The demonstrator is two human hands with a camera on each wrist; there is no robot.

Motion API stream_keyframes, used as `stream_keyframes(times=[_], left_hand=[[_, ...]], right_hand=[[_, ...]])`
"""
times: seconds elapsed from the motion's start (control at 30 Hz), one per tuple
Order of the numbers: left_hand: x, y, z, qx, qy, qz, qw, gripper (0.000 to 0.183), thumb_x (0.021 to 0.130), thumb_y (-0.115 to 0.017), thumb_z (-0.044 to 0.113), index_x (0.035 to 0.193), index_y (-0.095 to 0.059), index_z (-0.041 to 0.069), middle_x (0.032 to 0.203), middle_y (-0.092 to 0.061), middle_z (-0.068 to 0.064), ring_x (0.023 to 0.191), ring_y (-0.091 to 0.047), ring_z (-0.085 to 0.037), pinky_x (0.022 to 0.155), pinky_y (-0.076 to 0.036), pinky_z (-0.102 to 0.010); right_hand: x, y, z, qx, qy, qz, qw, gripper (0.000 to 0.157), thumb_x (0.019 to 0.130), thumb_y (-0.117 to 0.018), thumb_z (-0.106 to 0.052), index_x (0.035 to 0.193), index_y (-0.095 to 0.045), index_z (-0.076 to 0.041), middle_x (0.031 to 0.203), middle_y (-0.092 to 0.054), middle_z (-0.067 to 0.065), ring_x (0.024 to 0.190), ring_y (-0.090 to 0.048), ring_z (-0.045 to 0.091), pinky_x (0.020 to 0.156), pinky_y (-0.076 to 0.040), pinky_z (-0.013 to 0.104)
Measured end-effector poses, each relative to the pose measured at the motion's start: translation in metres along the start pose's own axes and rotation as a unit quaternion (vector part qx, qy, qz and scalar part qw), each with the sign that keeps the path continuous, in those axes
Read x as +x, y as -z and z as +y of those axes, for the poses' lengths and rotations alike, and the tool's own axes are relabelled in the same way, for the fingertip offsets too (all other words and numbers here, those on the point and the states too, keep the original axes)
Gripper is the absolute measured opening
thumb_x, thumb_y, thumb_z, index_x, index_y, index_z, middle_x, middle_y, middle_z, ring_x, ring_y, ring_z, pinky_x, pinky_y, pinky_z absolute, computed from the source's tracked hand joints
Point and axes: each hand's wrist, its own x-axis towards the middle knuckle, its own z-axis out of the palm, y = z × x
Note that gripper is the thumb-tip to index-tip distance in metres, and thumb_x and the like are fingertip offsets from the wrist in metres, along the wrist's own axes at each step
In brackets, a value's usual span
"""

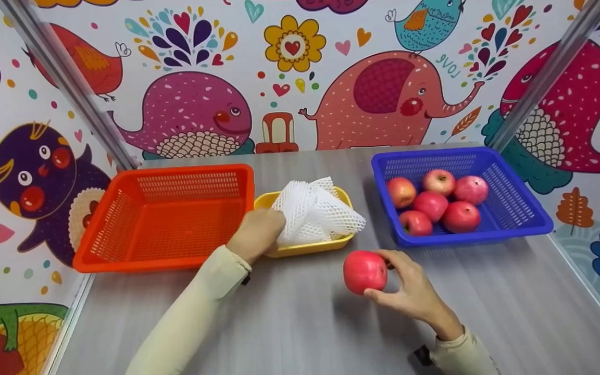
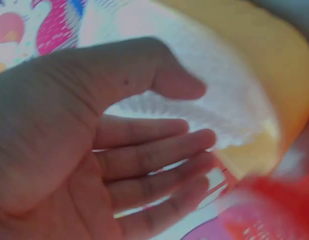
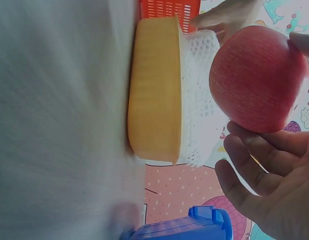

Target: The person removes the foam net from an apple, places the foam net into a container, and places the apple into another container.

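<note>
My right hand (image 1: 409, 289) holds a red apple (image 1: 365, 272) above the table, thumb on one side and fingers on the other. The right wrist view shows the same apple (image 3: 259, 79) large, with fingertips against its skin. My left hand (image 1: 258, 234) is at the left end of a yellow basket (image 1: 310, 249), beside white foam fruit nets (image 1: 313, 213) heaped in it. In the left wrist view the thumb and gently bent fingers (image 2: 154, 155) stand apart with nothing between them, the white netting (image 2: 214, 75) lying behind.
To the left stands a red-orange plastic basket (image 1: 185, 229) with nothing in it. A blue basket (image 1: 508, 203) at the right holds several apples (image 1: 430, 207). Grey tabletop (image 1: 300, 317) extends in front, and a wall printed with cartoon animals (image 1: 196, 109) closes off the back.
</note>
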Motion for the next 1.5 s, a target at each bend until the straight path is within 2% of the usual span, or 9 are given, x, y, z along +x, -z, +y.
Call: stream_keyframes(times=[0.2,0.4,0.73,0.9,1.03,1.2,1.27,1.37,1.5], left_hand=[[-0.03,0.019,-0.005,-0.013,0.023,0.046,0.9986,0.014,0.082,-0.075,0.008,0.086,-0.066,-0.003,0.071,-0.059,-0.012,0.067,-0.057,-0.028,0.063,-0.055,-0.04],[-0.053,0.016,-0.002,-0.035,0.015,0.088,0.9954,0.012,0.081,-0.073,0.005,0.085,-0.065,-0.003,0.072,-0.058,-0.012,0.065,-0.055,-0.028,0.061,-0.053,-0.04],[-0.072,0.001,0.003,-0.058,-0.002,0.107,0.9926,0.021,0.079,-0.078,0.013,0.089,-0.065,0.0,0.079,-0.06,-0.011,0.067,-0.055,-0.026,0.058,-0.05,-0.037],[-0.075,-0.002,0.005,-0.063,0.002,0.072,0.9954,0.039,0.081,-0.08,0.021,0.109,-0.067,-0.003,0.098,-0.066,-0.013,0.077,-0.06,-0.027,0.068,-0.054,-0.039],[-0.075,-0.003,0.006,-0.067,0.0,0.039,0.997,0.044,0.083,-0.079,0.025,0.115,-0.066,-0.003,0.101,-0.067,-0.014,0.079,-0.059,-0.027,0.072,-0.054,-0.039],[-0.075,-0.006,0.007,-0.063,-0.006,0.041,0.9971,0.038,0.083,-0.077,0.022,0.11,-0.066,-0.002,0.091,-0.065,-0.012,0.074,-0.057,-0.026,0.066,-0.051,-0.037],[-0.076,-0.007,0.007,-0.066,-0.006,0.043,0.9969,0.036,0.082,-0.077,0.021,0.108,-0.066,-0.002,0.087,-0.064,-0.011,0.071,-0.056,-0.025,0.063,-0.05,-0.037],[-0.077,-0.01,0.007,-0.072,-0.01,0.036,0.9967,0.031,0.082,-0.077,0.02,0.103,-0.067,0.0,0.082,-0.062,-0.009,0.07,-0.055,-0.025,0.062,-0.05,-0.037],[-0.078,-0.012,0.007,-0.078,-0.012,0.02,0.9967,0.032,0.082,-0.078,0.024,0.102,-0.067,0.002,0.082,-0.061,-0.007,0.073,-0.057,-0.024,0.066,-0.051,-0.037]], right_hand=[[0.001,0.006,-0.002,-0.002,0.002,0.005,1.0,0.066,0.067,-0.091,-0.028,0.124,-0.065,-0.009,0.111,-0.063,-0.008,0.096,-0.06,0.012,0.074,-0.055,0.031],[0.005,0.014,-0.002,-0.022,0.004,0.007,1.0,0.068,0.065,-0.092,-0.027,0.124,-0.065,-0.008,0.111,-0.063,-0.008,0.096,-0.059,0.012,0.075,-0.053,0.03],[0.021,0.038,-0.004,-0.083,0.044,0.02,0.995,0.07,0.063,-0.092,-0.03,0.123,-0.065,-0.007,0.113,-0.066,-0.003,0.099,-0.059,0.015,0.082,-0.047,0.027],[0.029,0.056,0.0,-0.107,0.045,0.027,0.993,0.071,0.063,-0.093,-0.026,0.124,-0.064,-0.005,0.116,-0.065,0.003,0.102,-0.058,0.019,0.086,-0.044,0.028],[0.036,0.074,0.007,-0.119,0.018,0.027,0.992,0.07,0.064,-0.093,-0.023,0.123,-0.063,-0.002,0.116,-0.066,0.009,0.103,-0.058,0.024,0.087,-0.044,0.039],[0.05,0.101,0.023,-0.154,-0.048,0.017,0.987,0.068,0.072,-0.09,-0.03,0.123,-0.06,0.003,0.115,-0.064,0.018,0.103,-0.057,0.034,0.086,-0.043,0.055],[0.055,0.111,0.033,-0.17,-0.089,0.006,0.981,0.071,0.076,-0.087,-0.038,0.126,-0.058,0.004,0.116,-0.062,0.021,0.104,-0.054,0.038,0.086,-0.043,0.06],[0.057,0.123,0.052,-0.208,-0.148,-0.021,0.967,0.077,0.082,-0.079,-0.049,0.128,-0.053,0.007,0.115,-0.059,0.027,0.103,-0.052,0.044,0.083,-0.044,0.064],[0.055,0.134,0.078,-0.243,-0.18,-0.058,0.952,0.079,0.084,-0.074,-0.055,0.123,-0.053,0.011,0.107,-0.062,0.03,0.094,-0.058,0.046,0.078,-0.047,0.064]])
